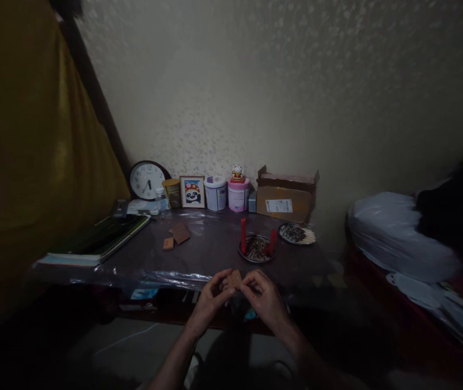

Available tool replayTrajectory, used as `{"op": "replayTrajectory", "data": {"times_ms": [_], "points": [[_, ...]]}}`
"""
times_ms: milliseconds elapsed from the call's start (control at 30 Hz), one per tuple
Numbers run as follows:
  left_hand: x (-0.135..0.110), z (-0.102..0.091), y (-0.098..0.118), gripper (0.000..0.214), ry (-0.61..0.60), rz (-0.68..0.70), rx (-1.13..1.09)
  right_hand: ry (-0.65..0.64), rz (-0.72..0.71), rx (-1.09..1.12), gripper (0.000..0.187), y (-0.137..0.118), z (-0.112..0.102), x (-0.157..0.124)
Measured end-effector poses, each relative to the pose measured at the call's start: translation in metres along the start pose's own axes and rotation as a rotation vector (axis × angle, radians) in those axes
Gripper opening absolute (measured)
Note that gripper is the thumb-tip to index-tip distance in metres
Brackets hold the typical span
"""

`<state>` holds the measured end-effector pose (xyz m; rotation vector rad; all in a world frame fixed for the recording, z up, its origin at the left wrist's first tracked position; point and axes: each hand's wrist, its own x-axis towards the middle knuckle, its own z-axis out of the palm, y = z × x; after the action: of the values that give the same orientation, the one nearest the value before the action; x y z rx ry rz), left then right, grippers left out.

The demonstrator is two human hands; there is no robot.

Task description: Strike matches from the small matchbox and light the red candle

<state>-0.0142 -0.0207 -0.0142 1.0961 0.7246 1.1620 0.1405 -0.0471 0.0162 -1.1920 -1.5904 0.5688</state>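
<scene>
Both my hands meet in front of the table's near edge. My left hand [210, 299] and my right hand [262, 297] pinch a small brown card-like piece [234, 279] between their fingertips. Something dark sits below it between my palms; I cannot make it out. On the table beyond lie two similar brown pieces [177, 234]. A round dish [256, 249] holds two red candles [243, 234] standing upright.
A plastic-covered dark table [207, 254] carries a stack of books [100, 241] at left, a wall clock [147, 180], a panda picture [193, 192], tins [227, 194], a cardboard box [286, 197] and a plate of sticks [295, 234]. Bagged bundles [397, 233] lie right.
</scene>
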Motion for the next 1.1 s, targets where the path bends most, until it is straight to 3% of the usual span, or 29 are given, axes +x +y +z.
{"op": "replayTrajectory", "data": {"times_ms": [433, 667, 1100], "points": [[-0.0016, -0.0022, 0.0021, 0.039, -0.010, -0.025, 0.012, -0.008, 0.238, 0.213, 0.013, 0.0025, -0.0025, 0.0036], [-0.0030, -0.0046, 0.0014, 0.035, -0.058, -0.044, -0.105, -0.050, 0.342, 0.398, 0.018, 0.0033, -0.0048, 0.0056], [-0.0035, 0.0007, 0.0045, 0.035, -0.101, -0.083, -0.262, -0.019, 0.357, 0.412, 0.015, 0.0033, -0.0089, 0.0065]]}}
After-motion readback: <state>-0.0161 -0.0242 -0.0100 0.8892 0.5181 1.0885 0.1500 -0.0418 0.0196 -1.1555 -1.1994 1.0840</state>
